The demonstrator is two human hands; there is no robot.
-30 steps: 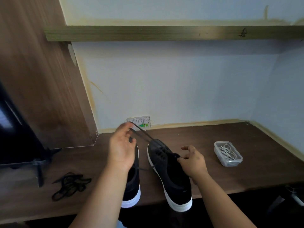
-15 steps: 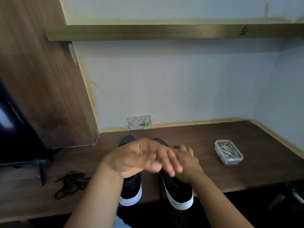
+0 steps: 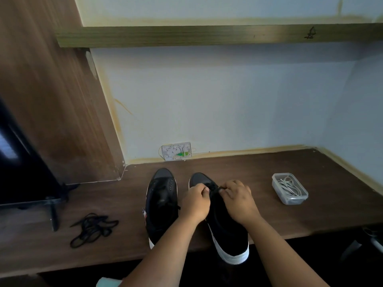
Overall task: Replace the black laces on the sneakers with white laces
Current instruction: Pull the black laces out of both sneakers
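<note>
left hand [image 3: 194,201] dropped from raised lace, now both grips, right hand [image 3: 238,198] too, pinching black lace [image 3: 214,188] on right sneaker [image 3: 223,224]

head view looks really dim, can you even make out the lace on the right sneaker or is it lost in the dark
Head view: dim and underexposed; the black lace barely separates from the right sneaker where the left hand and right hand pinch it. Wide-angle bend curves the shelf. The white laces in their container still read clearly.
</note>
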